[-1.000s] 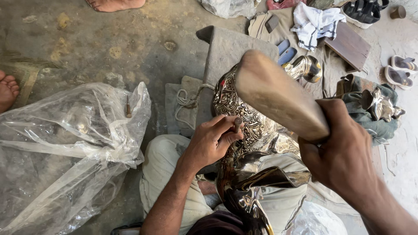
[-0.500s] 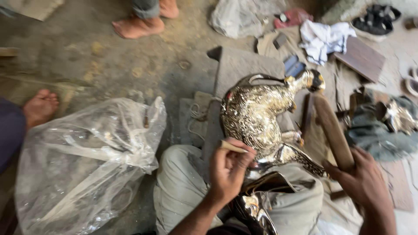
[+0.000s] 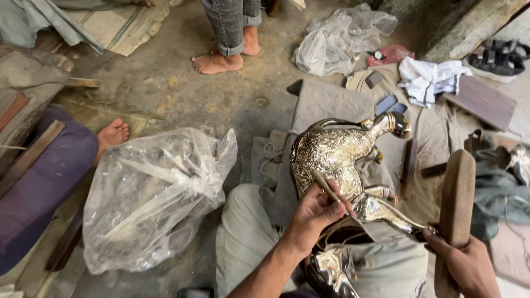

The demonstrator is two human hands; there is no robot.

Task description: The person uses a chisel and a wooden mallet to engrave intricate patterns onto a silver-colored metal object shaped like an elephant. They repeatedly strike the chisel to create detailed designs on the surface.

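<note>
Since the half-second-earlier view, the wooden mallet (image 3: pixel 456 212) had swung away from the metal animal figure (image 3: pixel 342 160) and now stood nearly upright off the figure's right flank, clear of its surface, while the camera had tipped up to take in more of the floor. That figure, a polished, engraved, silver-coloured casting with a gold-tinted head, lay across the person's lap on grey cloth, head pointing away from the body. The left hand (image 3: pixel 314 215) was clenched around a thin punch-like tool (image 3: pixel 330 190), whose tip rested against the figure's lower flank. The right hand (image 3: pixel 469 265) was wrapped tight about the mallet's lower end, just beside one of the figure's outstretched legs (image 3: pixel 395 218). Left of the figure sat a large crumpled clear plastic bag (image 3: pixel 152 193); beyond the figure's head lay a white cloth (image 3: pixel 428 80) and another clear bag (image 3: pixel 337 44). A standing person's bare foot (image 3: pixel 216 62) rested on the concrete well beyond the figure, and another person's foot (image 3: pixel 113 134) showed beyond the large bag. The risks looked plain enough: the slim tool sat on a curved, glossy surface, so an off-centre knock could make it skate and scar the engraving, or drive the mallet onto the left fingers gripping it so near the tip. The figure also rested only on soft cloth and a knee, so a hard strike might roll it off the lap.
</note>
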